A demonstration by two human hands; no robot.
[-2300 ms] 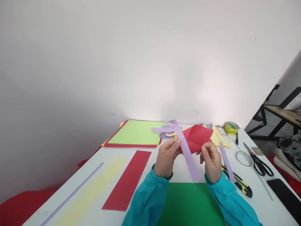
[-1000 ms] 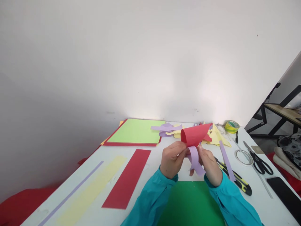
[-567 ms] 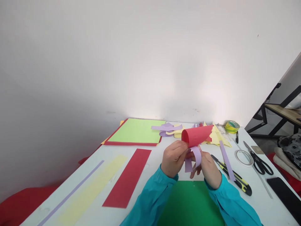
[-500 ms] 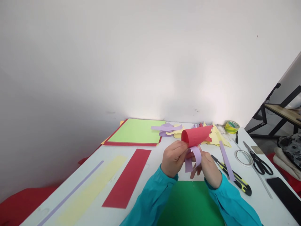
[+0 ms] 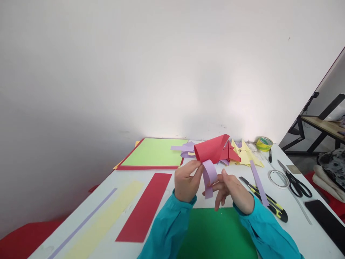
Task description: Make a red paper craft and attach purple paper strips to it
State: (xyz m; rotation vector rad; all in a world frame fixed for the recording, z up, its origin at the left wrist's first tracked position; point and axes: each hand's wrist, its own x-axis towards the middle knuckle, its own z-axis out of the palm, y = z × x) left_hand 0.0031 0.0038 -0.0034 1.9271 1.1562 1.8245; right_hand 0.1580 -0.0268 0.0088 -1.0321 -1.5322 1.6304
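Note:
My left hand is closed in a pinch on a rolled red paper piece, held up above the table, at the spot where a curled purple paper strip meets its lower edge. The purple strip hangs down in a curve from there. My right hand is just to the right, fingers apart; its fingertips reach to the strip's lower part, and I cannot tell whether they touch it. Under both hands lies a green sheet.
Paper strips in red, pale yellow and purple lie left. Light green sheets sit behind. Folded yellow paper, a utility knife, scissors, clear tape and a black phone-like slab are right.
My left hand has carried the red roll and purple strip leftward, away from my right hand. My right hand's fingers have come off the papers and spread apart.

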